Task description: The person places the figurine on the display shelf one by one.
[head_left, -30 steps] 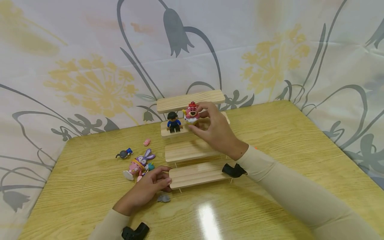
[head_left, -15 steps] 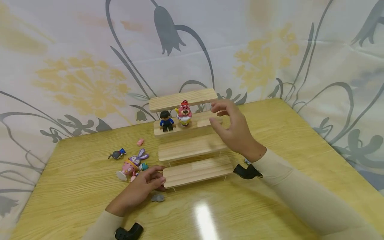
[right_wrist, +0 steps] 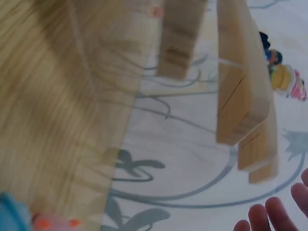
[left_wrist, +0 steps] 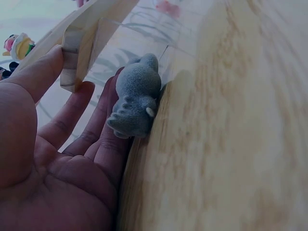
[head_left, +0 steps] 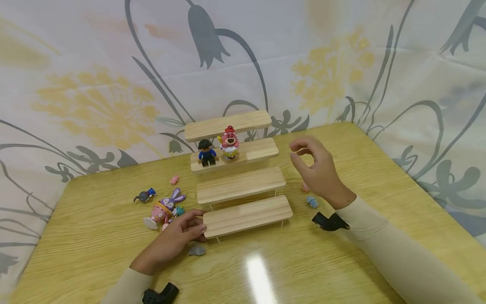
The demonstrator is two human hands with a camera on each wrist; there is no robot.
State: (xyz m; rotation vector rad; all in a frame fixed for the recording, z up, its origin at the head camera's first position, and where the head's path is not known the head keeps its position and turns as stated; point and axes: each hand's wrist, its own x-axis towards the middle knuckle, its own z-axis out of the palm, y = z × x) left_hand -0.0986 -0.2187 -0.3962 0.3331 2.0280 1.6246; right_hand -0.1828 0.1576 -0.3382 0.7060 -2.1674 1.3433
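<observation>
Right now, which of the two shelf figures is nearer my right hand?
The pink bear; the blue-shirted figure is left of it, farther from your right hand.

Bear (head_left: 229, 144) right of doll (head_left: 206, 154) on second-highest shelf (head_left: 260, 149) of stand (head_left: 247, 216); rabbit (head_left: 167, 206) on table (head_left: 95, 245) left of stand

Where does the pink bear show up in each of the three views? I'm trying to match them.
Head: bear just above center, on the second shelf from the top, right of the black-haired figure.
Left wrist: bear small, near the left edge, in the upper part.
Right wrist: bear near the right edge, above mid-height.
Shared landmark: the wooden stand, partly visible in both wrist views.
</observation>
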